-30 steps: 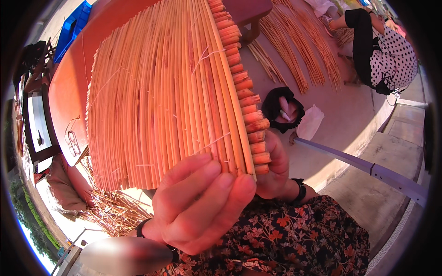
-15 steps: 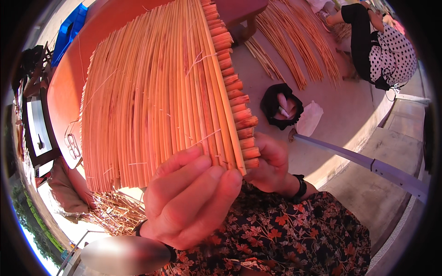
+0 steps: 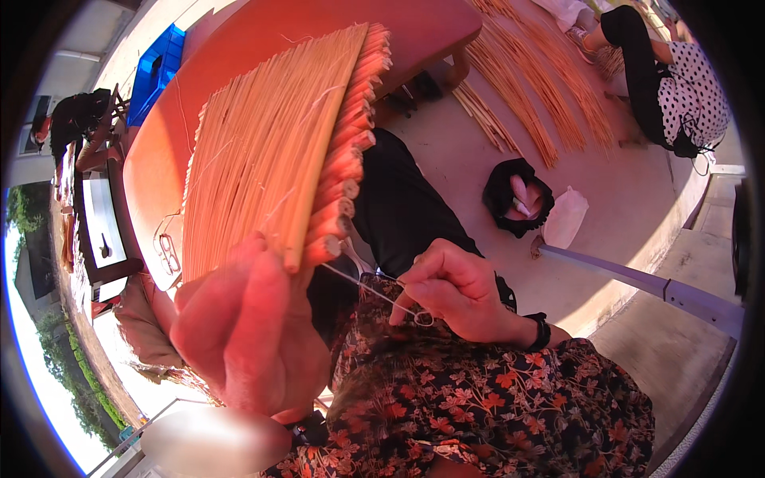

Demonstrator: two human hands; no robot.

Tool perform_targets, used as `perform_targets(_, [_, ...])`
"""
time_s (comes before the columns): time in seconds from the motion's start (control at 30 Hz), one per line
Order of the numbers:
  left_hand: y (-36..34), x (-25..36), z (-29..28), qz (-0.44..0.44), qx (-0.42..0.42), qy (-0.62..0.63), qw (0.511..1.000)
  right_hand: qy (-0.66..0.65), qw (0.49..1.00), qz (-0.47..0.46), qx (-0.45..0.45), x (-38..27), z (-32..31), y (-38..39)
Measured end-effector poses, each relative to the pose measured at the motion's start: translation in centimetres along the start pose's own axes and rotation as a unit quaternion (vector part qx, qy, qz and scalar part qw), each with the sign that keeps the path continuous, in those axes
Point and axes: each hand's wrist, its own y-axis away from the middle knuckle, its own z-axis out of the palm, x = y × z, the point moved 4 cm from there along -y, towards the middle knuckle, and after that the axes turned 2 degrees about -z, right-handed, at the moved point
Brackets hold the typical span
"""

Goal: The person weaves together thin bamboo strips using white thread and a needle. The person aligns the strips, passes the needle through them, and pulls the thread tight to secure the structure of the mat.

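Note:
A mat of slim reed stalks (image 3: 263,143) tilts over the red table (image 3: 366,36), with a row of thicker cut reed ends (image 3: 347,167) along its right edge. My left hand (image 3: 251,334) is closed on the mat's lower corner, its fingers somewhat blurred. A pale string (image 3: 358,283) runs from that corner to my right hand (image 3: 450,291), which pinches it below and right of the mat; a small loop hangs beneath my fingers. A pair of glasses (image 3: 167,251) lies at the table's left edge.
A blue crate (image 3: 155,72) stands at top left. Loose reeds (image 3: 534,95) lie on the floor, near a black bag (image 3: 502,203) and white plastic bag (image 3: 566,219). A metal bar (image 3: 621,275) crosses at right. A person in dotted clothing (image 3: 689,95) crouches at top right.
The mat is more steeply tilted, showing the reeds' end faces. My right hand has come out from behind it, moving right with the string. My left hand has moved left.

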Motion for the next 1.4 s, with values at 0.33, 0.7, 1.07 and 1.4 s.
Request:
perform_targets(0.33, [-1.3, -2.3, -2.6, -0.135, 0.111, 0.077, 0.981, -0.047, 0.986, -0.156, -0.025, -5.6, 2.6, -5.2])
perform_targets(0.7, [-1.5, -3.1, -4.0, -0.162, 0.137, 0.092, 0.973, -0.188, 0.965, -0.146, -0.109, -5.3, 7.5, -9.2])
perform_targets(1.07, [-0.8, -4.1, -5.6, -0.211, 0.210, 0.138, 0.945, -0.205, 0.966, -0.130, -0.084, -4.1, 5.4, -7.6])
perform_targets(1.4, [-1.2, -4.6, -7.4, -0.240, 0.243, 0.188, 0.921, -0.076, 0.971, -0.147, -0.172, -4.0, 11.8, -9.8])
